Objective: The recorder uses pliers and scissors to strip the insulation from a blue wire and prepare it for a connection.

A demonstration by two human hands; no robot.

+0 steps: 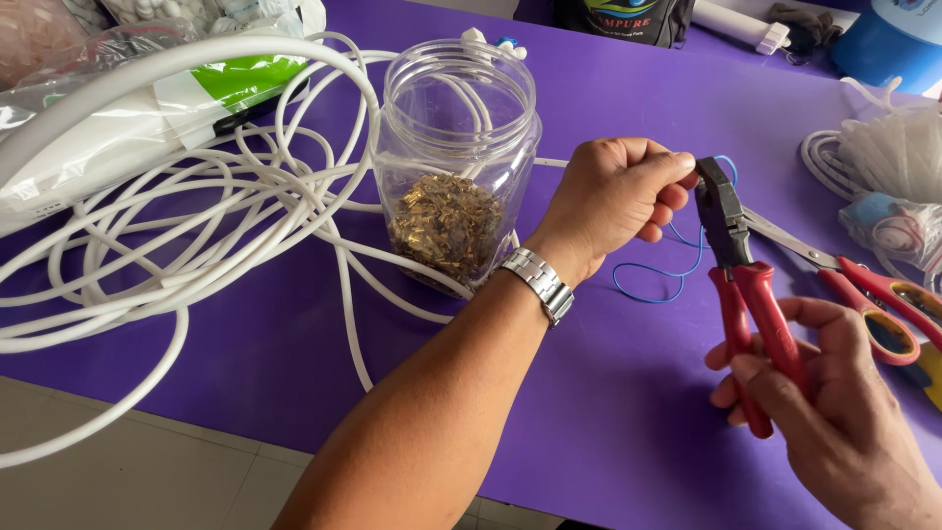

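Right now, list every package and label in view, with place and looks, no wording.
Plastic pack: top left on the tubing, long, white with a green patch.
Dark bag: top centre edge, black with a coloured label.
Clear bags: far right, crinkled, holding white and blue parts.
Blue container: top right corner, rounded.
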